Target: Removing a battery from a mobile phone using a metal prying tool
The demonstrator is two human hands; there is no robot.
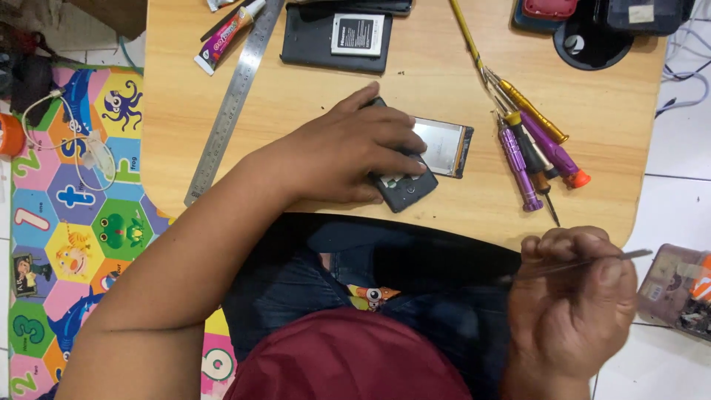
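White floor tiles and a bright children's play mat (67,222) frame the pale wooden worktop (311,96) I am looking down on. From my seat, the biggest thing in view is my own left arm, reaching across to the middle of the worktop, where my left hand (348,152) lies flat over a dark opened phone (404,189), fingers spread and pressing it down; a silver battery (443,147) shows just past my fingertips, touching the phone body. My right hand (574,304) hangs off the near right corner of the worktop, well apart from the phone, with thumb and fingers pinched around slim metal tweezers (592,261) whose tip points right. At the far edge lies a second dark phone back (311,41) with a black and white battery (358,34) resting on it. A long steel ruler (233,100) runs diagonally down the left side, with a small glue tube (226,33) just beside its upper end. Right of the opened phone sits a cluster of screwdrivers (533,144) with purple, yellow and black handles, lying close together, some touching. A black round object (592,44) sits at the far right corner. On the floor to the right, a small clear parts box (678,289) is partly cut off.
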